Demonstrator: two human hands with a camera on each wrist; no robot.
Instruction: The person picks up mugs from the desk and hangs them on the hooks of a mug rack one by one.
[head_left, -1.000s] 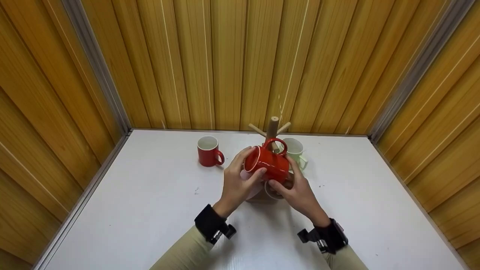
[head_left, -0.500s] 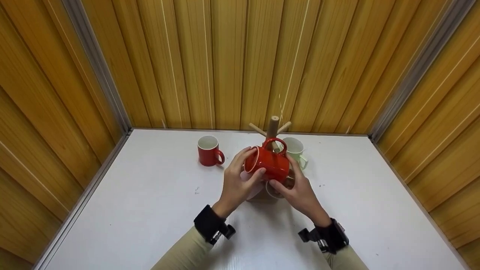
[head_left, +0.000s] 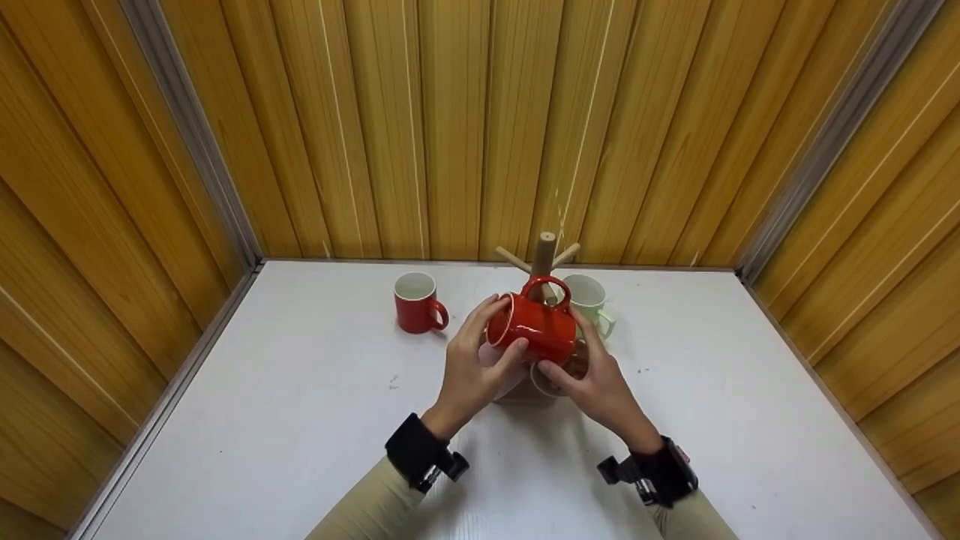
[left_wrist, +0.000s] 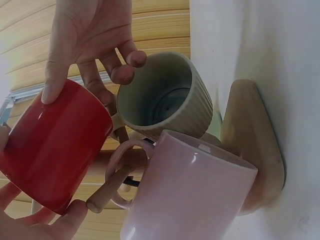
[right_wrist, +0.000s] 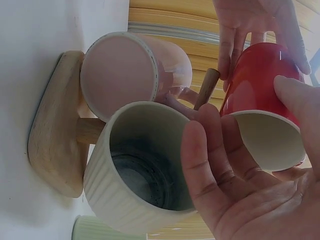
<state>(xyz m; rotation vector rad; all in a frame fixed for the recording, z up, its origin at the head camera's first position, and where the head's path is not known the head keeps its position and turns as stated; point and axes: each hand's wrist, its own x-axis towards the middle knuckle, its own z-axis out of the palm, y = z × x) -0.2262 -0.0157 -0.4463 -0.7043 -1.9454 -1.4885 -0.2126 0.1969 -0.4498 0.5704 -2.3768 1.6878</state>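
Note:
Both hands grip a red mug (head_left: 541, 331) that lies on its side in front of a wooden mug tree (head_left: 543, 259). My left hand (head_left: 469, 369) holds its base end; my right hand (head_left: 602, 384) holds the end with the cream-lined opening. The mug's handle points up, and a peg tip shows through its loop; whether the peg passes through, I cannot tell. Lower on the tree, a pink mug (left_wrist: 192, 187) hangs with its handle round a peg. Beside it is a pale ribbed mug (right_wrist: 112, 182), its handle hidden, close to the right fingers.
Another red mug (head_left: 416, 307) stands upright on the white table (head_left: 300, 390), left of the tree. Behind the right hand stands a light green mug (head_left: 587, 296). Two upper pegs of the tree point outward at the back. Wood-patterned walls (head_left: 457, 135) enclose the table.

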